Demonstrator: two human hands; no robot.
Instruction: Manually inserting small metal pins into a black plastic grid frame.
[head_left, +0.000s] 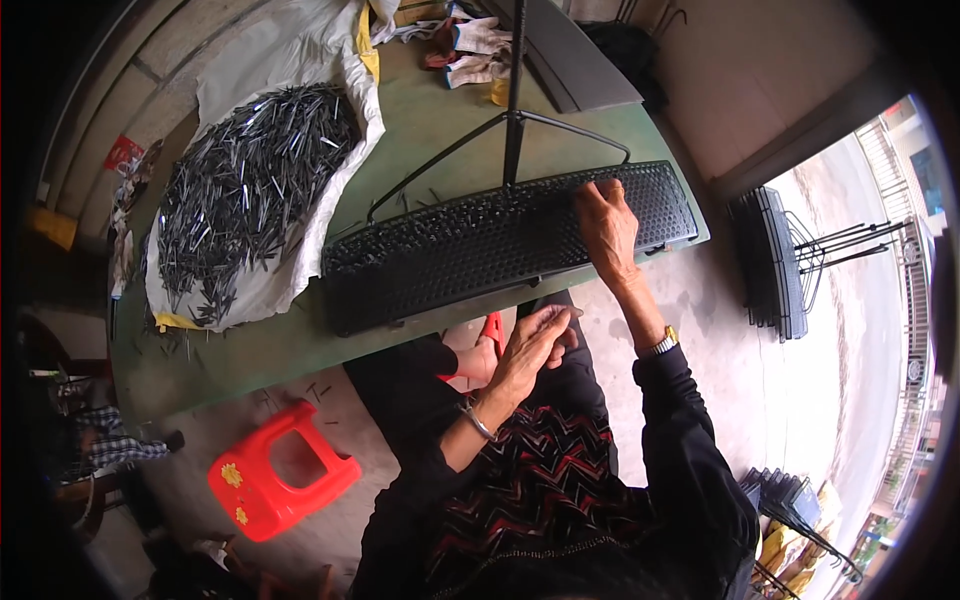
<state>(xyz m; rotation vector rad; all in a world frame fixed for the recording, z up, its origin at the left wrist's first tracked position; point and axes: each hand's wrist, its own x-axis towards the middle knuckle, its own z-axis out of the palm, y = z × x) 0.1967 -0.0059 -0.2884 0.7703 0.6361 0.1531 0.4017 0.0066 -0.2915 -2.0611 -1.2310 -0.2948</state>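
A long black perforated panel (470, 268) lies along the near edge of the green table (240, 365). Small black pieces crowd its far left part in a rough band. My right hand (607, 225) is on the panel's right half, fingertips bent together and pressed to its surface; anything between them is hidden. Over my lap, nearer than the panel, my left hand (530, 350) is held with curled fingers, and its contents cannot be made out. Behind the panel rises a thin black rod (515, 75) with splayed wire legs reaching the panel's far edge.
A heap of thin black strips (255, 185) lies on a white sack (368, 125) at the left. Gloves (482, 38) and a dark flat board (575, 65) are at the back. A red stool (250, 485) stands lower left. Stacked black panels (775, 260) are at the right.
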